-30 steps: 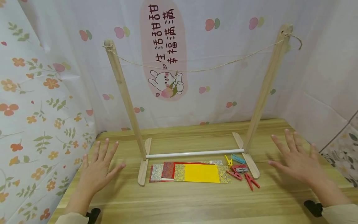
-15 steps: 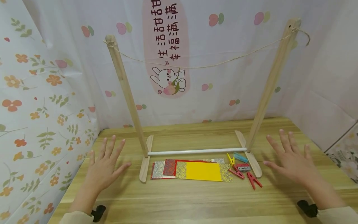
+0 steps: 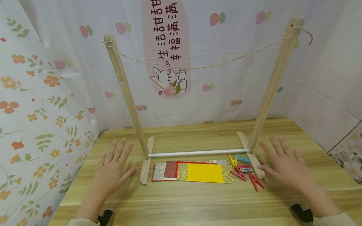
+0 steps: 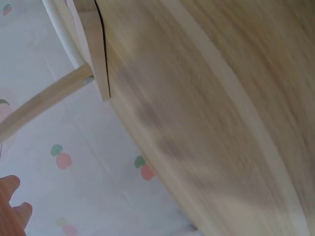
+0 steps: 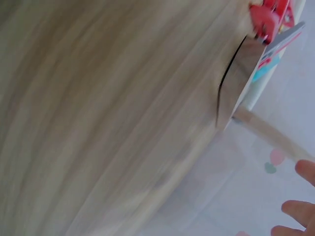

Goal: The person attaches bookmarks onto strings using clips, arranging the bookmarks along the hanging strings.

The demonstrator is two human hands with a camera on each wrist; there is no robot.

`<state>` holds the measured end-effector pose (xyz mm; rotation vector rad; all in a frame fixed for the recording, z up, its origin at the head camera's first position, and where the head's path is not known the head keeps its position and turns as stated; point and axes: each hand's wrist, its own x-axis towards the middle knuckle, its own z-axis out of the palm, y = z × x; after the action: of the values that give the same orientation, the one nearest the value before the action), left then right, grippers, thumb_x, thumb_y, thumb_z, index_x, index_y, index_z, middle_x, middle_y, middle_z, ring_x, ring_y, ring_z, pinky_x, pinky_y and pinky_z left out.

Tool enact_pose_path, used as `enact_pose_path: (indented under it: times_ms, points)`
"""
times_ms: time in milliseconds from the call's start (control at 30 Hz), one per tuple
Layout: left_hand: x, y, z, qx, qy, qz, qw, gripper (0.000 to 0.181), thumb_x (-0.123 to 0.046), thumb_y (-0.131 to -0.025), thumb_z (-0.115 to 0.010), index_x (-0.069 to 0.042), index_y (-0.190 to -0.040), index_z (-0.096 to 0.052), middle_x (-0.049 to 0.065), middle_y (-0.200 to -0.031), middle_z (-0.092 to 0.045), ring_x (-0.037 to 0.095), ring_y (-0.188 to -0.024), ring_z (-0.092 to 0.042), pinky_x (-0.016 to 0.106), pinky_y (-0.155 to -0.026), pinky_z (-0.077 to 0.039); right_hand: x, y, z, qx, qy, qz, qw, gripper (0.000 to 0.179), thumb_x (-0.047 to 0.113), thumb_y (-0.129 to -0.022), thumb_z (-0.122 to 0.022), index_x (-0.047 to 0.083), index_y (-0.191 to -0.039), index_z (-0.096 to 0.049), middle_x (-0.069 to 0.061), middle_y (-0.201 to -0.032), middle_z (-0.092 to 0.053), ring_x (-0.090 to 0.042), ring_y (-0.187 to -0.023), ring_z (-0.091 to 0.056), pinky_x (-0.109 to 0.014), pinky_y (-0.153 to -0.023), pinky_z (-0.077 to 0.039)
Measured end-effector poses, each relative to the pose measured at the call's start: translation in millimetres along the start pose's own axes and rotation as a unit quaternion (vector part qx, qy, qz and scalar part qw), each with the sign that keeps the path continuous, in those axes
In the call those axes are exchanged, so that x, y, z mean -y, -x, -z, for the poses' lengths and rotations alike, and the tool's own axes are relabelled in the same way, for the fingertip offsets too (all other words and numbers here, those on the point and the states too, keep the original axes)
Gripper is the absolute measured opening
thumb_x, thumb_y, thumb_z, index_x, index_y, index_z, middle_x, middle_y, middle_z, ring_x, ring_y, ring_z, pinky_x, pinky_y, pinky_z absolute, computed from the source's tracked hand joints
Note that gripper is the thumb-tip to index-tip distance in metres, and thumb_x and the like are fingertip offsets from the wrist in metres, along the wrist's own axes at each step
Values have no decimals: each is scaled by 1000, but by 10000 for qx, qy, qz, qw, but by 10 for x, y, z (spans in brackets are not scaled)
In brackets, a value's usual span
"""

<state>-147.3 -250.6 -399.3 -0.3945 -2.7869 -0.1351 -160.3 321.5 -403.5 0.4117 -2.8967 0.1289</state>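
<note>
My left hand (image 3: 111,175), fingers spread, hovers palm down left of a wooden stand, holding nothing. On the other side my right hand (image 3: 285,171) is spread the same way, its thumb overlapping the stand's right foot (image 3: 255,168) in the head view. Two wooden posts (image 3: 125,91) carry a sagging twine (image 3: 198,67), and a white rod (image 3: 198,153) joins them low down. In front of the rod lie overlapping patterned paper strips, with a yellow one (image 3: 205,173) on top. Several clothespins lie at their right end, including a red one (image 3: 256,182), a yellow one (image 3: 232,160) and a blue one (image 3: 242,158).
The stand is on a wood-grain table (image 3: 181,204) that ends at a white printed curtain (image 3: 215,100) behind. A floral curtain (image 3: 45,125) hangs along the left side. The stand's left foot (image 3: 145,171) points toward the front.
Both hands have moved inward, toward the stand, the left one rightward and the right one leftward. The camera view has shifted slightly. Stand, paper strips and clothespins stay in place.
</note>
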Motion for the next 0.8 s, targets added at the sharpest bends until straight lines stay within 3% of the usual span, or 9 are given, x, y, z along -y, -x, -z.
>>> enact_pose_path:
  times_ms: [167, 300, 467, 533, 667, 800]
  points:
    - [-70, 19, 5, -75, 50, -97, 9999, 85, -56, -93, -59, -28, -160, -15, 0, -169, -1, 31, -156, 0, 75, -108, -25, 104, -17, 10, -105, 175, 235, 9995, 70, 50, -92, -65, 13, -147, -45, -21, -162, -24, -50, -147, -22, -80, -96, -31]
    - [-131, 26, 9, -83, 72, -181, 9998, 84, -57, -93, -59, -26, -160, -19, 0, -169, -3, 30, -156, -3, 71, -110, -28, 186, -48, 14, -301, 154, 445, 9984, 61, 42, -88, -73, 10, -138, -56, -23, -149, -43, -52, -134, -40, -77, -84, -44]
    - [-219, 29, -1, -141, 102, -300, 9994, 82, -57, -93, -59, -23, -159, -23, 1, -168, -13, 32, -155, -12, 69, -108, -34, 299, -94, 13, -376, 4, 642, 9972, 54, 34, -86, -77, 8, -130, -62, -24, -134, -56, -48, -122, -51, -57, -63, -56]
    - [-257, 25, 2, -204, 115, -354, 9991, 82, -56, -93, -61, -23, -158, -25, 3, -167, -18, 34, -153, -19, 68, -105, -38, 349, -111, 20, -328, -105, 665, 9972, 52, 33, -86, -76, 7, -130, -63, -22, -131, -59, -45, -119, -54, -53, -65, -57]
    - [-327, 5, 4, -249, 134, -431, 9987, 81, -53, -91, -65, -23, -157, -28, 5, -163, -29, 37, -148, -30, 66, -97, -45, 456, -145, 34, -139, -409, 642, 9970, 50, 32, -89, -74, 5, -130, -63, -20, -129, -60, -44, -117, -56, -59, -86, -53]
    - [-383, -16, -24, -312, 211, -539, 9978, 80, -52, -89, -68, -21, -155, -34, 5, -158, -39, 35, -144, -37, 64, -88, -51, 536, -202, 13, -140, -553, 771, 9954, 49, 34, -90, -73, 5, -128, -65, -20, -127, -62, -43, -116, -57, -59, -95, -49]
